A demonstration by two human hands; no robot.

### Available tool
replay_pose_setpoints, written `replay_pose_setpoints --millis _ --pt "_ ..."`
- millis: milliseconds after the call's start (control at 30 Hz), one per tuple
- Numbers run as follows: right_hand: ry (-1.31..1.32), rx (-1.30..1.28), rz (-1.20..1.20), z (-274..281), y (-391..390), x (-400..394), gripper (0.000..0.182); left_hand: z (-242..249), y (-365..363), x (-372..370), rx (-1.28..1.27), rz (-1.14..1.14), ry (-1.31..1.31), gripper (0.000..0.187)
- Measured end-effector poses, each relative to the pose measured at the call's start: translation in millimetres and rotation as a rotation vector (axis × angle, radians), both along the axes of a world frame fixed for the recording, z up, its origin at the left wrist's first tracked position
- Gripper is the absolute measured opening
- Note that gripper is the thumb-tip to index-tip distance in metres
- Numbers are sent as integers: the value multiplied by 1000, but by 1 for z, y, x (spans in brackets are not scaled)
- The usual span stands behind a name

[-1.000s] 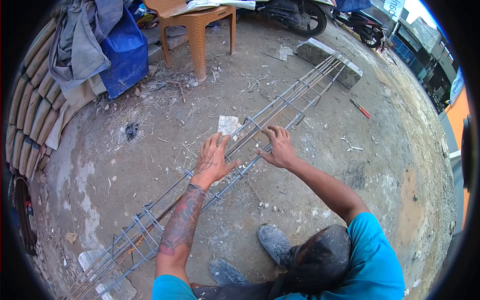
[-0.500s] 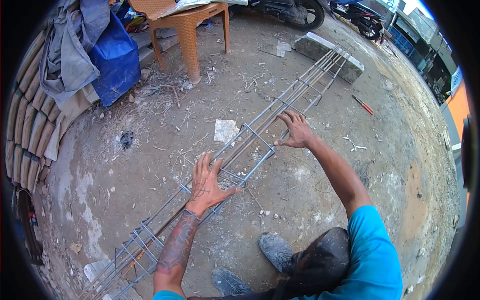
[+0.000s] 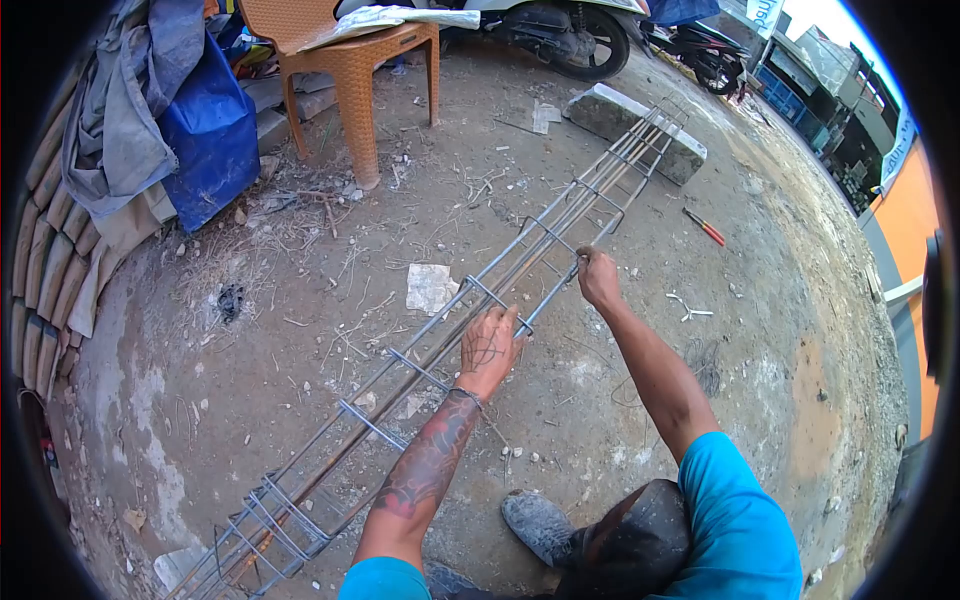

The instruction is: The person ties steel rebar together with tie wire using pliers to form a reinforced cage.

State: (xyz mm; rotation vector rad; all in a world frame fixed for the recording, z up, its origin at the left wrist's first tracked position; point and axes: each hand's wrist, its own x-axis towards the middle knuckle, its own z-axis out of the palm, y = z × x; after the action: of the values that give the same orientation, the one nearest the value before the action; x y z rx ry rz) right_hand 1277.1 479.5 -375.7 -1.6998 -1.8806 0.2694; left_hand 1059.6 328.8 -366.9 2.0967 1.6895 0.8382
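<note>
A long rebar cage (image 3: 430, 345) of steel bars with square stirrups runs diagonally from the lower left to the upper right. My left hand (image 3: 488, 350) is closed on its near side, just beside a stirrup; the fingertips are partly hidden. Further along, my right hand (image 3: 598, 277) is curled tight at the near long bar, close to a stirrup corner. Several stirrups (image 3: 290, 515) sit bunched together toward the lower-left end. The far end rests on a concrete block (image 3: 610, 115).
Red-handled pliers (image 3: 705, 228) lie on the dirt right of the cage. An orange plastic chair (image 3: 357, 110) stands at the upper left, near a blue tarp (image 3: 210, 130) and stacked sacks (image 3: 45, 290). Motorbikes (image 3: 590, 40) are parked behind. My shoe (image 3: 540, 525) is below the cage.
My left hand has moved up and right along the cage and closed on it. My right hand has gone from spread fingers to a closed grip. The view has shifted slightly.
</note>
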Motion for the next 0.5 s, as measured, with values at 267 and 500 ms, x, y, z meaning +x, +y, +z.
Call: replay_pose_setpoints --millis 267,500 --pt "-73 -16 -44 8 -11 -1 30 14 -20 -16 110 -74 -71 41" --pt "96 -10 419 62 -106 -83 54 49 -100 -150 120 496 62 29"
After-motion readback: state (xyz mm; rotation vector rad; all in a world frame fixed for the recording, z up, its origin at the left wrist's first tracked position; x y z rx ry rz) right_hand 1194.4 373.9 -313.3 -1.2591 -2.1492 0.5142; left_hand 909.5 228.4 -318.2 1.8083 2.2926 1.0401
